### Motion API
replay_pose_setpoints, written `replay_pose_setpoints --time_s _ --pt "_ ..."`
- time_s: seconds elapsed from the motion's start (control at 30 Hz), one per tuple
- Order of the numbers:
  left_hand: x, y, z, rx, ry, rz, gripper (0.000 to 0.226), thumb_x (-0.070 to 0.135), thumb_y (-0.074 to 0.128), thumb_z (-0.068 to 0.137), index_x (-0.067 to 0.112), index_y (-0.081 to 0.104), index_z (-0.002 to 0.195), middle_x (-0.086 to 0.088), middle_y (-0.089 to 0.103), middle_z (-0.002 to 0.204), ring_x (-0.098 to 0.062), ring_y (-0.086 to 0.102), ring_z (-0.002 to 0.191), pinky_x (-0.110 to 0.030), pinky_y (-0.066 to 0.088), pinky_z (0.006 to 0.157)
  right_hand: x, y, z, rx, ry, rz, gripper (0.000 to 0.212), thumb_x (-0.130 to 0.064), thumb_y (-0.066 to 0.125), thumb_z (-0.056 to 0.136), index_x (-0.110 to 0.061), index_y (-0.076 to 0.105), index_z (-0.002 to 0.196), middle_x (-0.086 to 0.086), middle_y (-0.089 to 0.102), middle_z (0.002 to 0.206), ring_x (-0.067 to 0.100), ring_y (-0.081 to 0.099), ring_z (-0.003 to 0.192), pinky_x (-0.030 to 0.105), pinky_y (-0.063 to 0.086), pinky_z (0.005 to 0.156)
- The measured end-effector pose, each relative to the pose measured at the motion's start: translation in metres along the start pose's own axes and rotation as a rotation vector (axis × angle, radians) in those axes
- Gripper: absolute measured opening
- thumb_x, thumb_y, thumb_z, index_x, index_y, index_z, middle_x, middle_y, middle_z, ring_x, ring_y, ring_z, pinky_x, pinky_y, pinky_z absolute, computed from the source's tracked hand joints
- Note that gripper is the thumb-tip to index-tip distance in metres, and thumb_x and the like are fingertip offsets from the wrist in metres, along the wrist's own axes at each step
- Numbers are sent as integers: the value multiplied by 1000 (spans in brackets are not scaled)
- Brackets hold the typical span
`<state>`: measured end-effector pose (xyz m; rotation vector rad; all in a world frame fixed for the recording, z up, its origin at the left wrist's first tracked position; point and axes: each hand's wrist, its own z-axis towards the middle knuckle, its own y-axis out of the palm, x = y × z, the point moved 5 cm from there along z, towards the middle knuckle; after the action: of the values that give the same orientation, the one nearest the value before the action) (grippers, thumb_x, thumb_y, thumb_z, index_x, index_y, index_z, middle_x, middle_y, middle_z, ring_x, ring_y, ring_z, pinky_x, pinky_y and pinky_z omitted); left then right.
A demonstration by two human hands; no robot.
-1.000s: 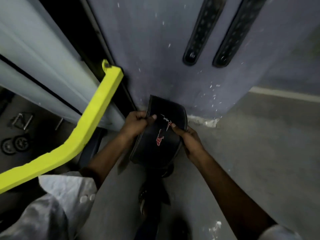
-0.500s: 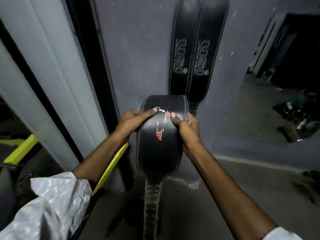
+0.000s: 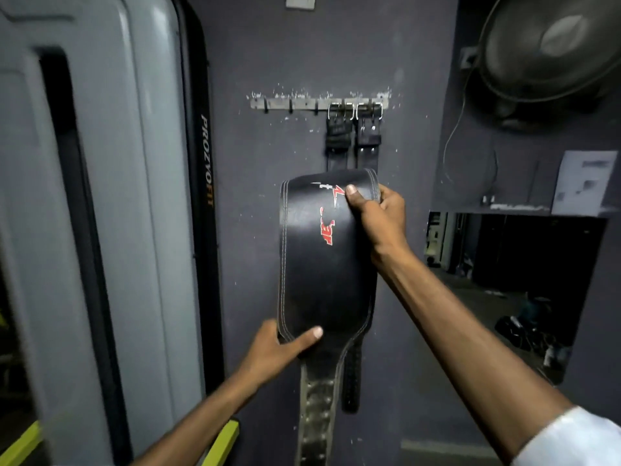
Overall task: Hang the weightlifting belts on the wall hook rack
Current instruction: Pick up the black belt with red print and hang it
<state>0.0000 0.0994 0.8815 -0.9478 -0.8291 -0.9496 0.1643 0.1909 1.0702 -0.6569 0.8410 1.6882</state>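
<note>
A wide black weightlifting belt with a red and white logo is held folded in front of the dark wall, its narrow perforated strap hanging down. My right hand grips its upper right edge, thumb on the logo. My left hand holds its lower left edge where it narrows. Above, a metal hook rack is fixed to the wall. Two black belts hang by their buckles from its right hooks. The belt's folded top sits below the rack and covers the hanging belts' lower parts.
A grey machine housing with a black upright fills the left. A wall fan sits at the upper right, above a paper notice and a dark opening. Yellow padding shows at the bottom.
The view has lifted from the floor to the wall, bringing the hook rack into sight. The belt has risen. My left hand slid from the belt's top to its lower edge.
</note>
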Motion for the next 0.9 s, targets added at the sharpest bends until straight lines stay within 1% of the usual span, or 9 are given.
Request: replay_pose_setpoints --time_s 0.1,0.17,0.27,0.37,0.47,0.57,0.67,0.8,0.9 --pt "-10 -15 -8 -213 -1 172 51 62 75 72 11 74 81 4 70 73 -7 60 69 -32 47 67 -52 4 11 31 -97 21 27 -19 74 86 6 70 97 11 72 85 20 65 75 34 55 70" --pt "14 -39 -3 -283 48 163 49 57 78 71 16 76 98 1 77 95 -10 68 87 -36 53 82 -79 7 16 35 -160 33 27 -20 73 85 5 70 93 10 71 84 19 64 75 33 54 70" --pt "89 -82 25 -216 167 -138 74 69 77 63 15 72 113 -3 74 115 -16 67 105 -37 51 90 -108 14 18 26 -228 44 11 -17 72 87 -7 69 85 6 71 82 17 65 74 31 53 69" --pt "179 -99 52 -223 209 -367 75 69 68 72 13 66 123 -4 71 114 -13 67 100 -29 54 88 -126 22 16 16 -265 40 11 -14 72 89 -13 65 80 1 70 77 12 64 69 26 52 65" --pt "250 -98 69 -199 238 -467 50 51 60 89 13 66 121 -5 72 109 -17 69 98 -35 52 99 -134 31 12 -26 -276 28 11 -14 72 89 -10 66 81 0 69 75 11 63 66 25 52 62" --pt "276 -100 84 -77 228 -535 42 27 75 82 2 66 115 -17 70 111 -27 65 103 -45 43 110 -134 30 5 -79 -254 -15 19 -16 75 87 0 70 95 7 75 87 17 69 75 32 57 70" --pt "272 -101 89 -15 224 -577 63 23 85 67 -3 60 118 -35 59 121 -36 62 102 -53 47 104 -122 21 -14 -213 -169 -20 34 -9 79 84 -2 68 115 13 77 107 26 76 96 40 62 84" --pt "269 -95 87 24 316 -472 23 11 73 78 -3 61 93 -14 69 79 -21 67 64 -29 58 62 -77 0 -61 -357 -38 22 57 -2 83 77 -9 60 129 8 76 118 24 73 107 39 59 93" --pt "265 -93 80 27 357 -405 37 12 72 74 -6 65 106 -19 69 90 -23 67 70 -31 56 69 -50 -10 -71 -491 102 13 58 -4 86 70 -9 64 124 7 76 118 24 72 109 39 56 96"
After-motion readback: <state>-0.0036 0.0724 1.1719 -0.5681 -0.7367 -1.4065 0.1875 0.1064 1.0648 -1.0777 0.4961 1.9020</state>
